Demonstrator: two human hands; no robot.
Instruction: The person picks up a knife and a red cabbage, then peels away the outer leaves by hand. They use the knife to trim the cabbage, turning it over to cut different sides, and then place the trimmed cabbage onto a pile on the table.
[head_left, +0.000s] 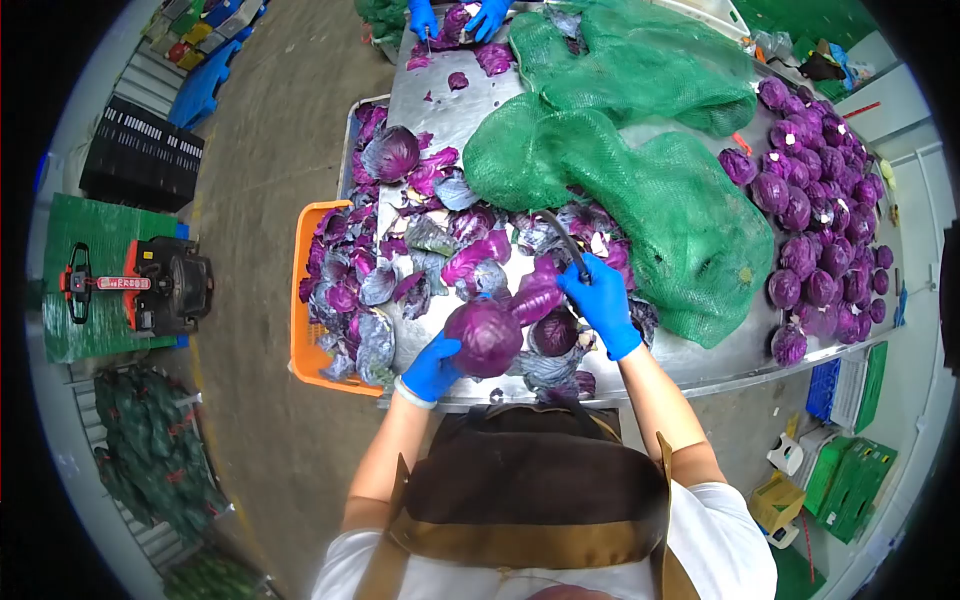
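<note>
Blue-gloved left fingers (pixel 447 350) cup a round purple cabbage (pixel 483 338); blue-gloved right fingers (pixel 575 284) clench a curved dark knife (pixel 562 237), which could slip and cut the left ones.

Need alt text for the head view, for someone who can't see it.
Blue-gloved left hand steadies a purple cabbage while the right hand holds a curved dark blade. Loose leaves litter the metal table and fill an orange crate; green mesh and piled cabbages lie to the right.
</note>
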